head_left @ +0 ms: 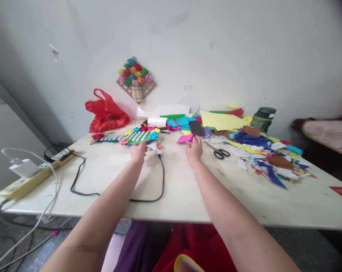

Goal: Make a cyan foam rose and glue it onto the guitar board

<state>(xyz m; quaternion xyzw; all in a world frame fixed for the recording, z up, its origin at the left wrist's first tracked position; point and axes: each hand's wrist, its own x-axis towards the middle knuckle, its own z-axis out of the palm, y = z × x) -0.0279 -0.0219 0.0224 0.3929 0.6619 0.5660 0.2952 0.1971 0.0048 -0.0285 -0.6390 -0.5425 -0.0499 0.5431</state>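
My right hand [194, 149] pinches the near edge of a bright pink piece of folded paper [184, 139], just above the tabletop. Fingers curled, my left hand [138, 152] is at the front edge of a green craft piece [114, 139] with white strips and paper flowers. What those fingers hold, if anything, is hidden. A pale pink paper flower [123, 141] lies beside that hand. Just to its right is a white glue gun [155, 148] with a black cord. Black-handled scissors [220, 153] and a thin wooden stick [215, 160] lie right of my right hand.
A yellow power strip [36, 174] with a white charger [23, 167] sits at the left. Behind are a red plastic bag [107, 115], a dark phone [196, 128] and yellow paper [223, 121]. Paper scraps [278, 161] and a green bottle [263, 118] occupy the right.
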